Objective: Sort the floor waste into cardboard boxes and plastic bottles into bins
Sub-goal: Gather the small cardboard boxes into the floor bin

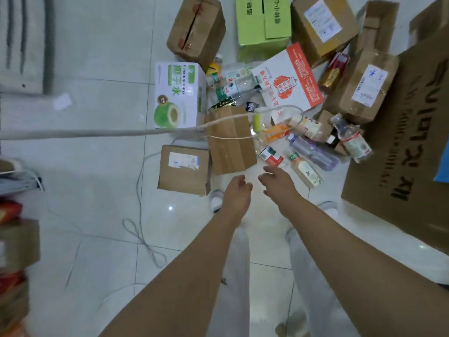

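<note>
Both bare arms reach down toward a pile of waste on the white tile floor. My left hand (pixel 237 190) hangs empty, fingers loosely curled, just below a flattened brown cardboard piece (pixel 229 139). My right hand (pixel 277 182) is empty with fingers spread, a little short of a red-labelled plastic bottle (pixel 271 155) and a pale drink bottle (pixel 305 170). Several more plastic bottles (pixel 313 152) lie mixed among the boxes. A small brown box with a shipping label (pixel 184 170) sits left of my left hand.
A white coconut-water box (pixel 178 97), a brown box (pixel 196 30), a green box (pixel 262 23) and a red-and-white carton (pixel 289 79) ring the pile. A large brown box (pixel 403 152) stands at right. A rope (pixel 97 135) and a cable (pixel 141 215) cross the floor.
</note>
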A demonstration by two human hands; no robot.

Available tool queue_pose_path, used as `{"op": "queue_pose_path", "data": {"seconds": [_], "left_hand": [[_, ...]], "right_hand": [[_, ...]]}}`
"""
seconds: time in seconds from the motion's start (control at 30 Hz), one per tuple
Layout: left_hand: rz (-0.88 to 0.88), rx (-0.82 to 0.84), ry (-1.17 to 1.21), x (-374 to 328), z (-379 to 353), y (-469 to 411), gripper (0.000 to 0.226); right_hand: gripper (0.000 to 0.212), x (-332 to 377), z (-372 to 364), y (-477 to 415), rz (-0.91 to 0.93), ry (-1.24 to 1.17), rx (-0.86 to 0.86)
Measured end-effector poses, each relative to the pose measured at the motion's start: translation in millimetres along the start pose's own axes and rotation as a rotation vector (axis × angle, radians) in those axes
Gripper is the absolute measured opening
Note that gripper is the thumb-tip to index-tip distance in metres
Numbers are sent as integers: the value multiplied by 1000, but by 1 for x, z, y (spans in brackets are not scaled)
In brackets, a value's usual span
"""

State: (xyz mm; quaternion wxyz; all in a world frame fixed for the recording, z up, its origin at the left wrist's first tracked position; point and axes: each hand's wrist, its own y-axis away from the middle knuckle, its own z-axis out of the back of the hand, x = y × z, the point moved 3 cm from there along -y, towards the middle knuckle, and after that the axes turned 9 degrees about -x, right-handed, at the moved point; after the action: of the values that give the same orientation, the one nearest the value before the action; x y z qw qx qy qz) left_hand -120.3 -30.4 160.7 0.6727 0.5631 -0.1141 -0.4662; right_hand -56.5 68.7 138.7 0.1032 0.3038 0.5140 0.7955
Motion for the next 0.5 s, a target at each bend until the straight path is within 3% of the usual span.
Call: {"op": "queue_pose_path", "data": {"seconds": [0.2, 0.3, 0.4, 0.5], "left_hand": [[126, -21, 93, 56, 42, -82, 43], [131, -10, 94, 64, 43, -126, 14], [89, -25, 112, 69, 34, -174, 33], [67, -59, 171, 74, 19, -217, 25]], "right_hand": [[34, -14, -67, -64, -4, 103, -8], [30, -19, -85, -111, 0, 96, -63], [15, -18, -91, -159, 7, 97, -122], [18, -19, -98, -205, 32, 90, -154]]}}
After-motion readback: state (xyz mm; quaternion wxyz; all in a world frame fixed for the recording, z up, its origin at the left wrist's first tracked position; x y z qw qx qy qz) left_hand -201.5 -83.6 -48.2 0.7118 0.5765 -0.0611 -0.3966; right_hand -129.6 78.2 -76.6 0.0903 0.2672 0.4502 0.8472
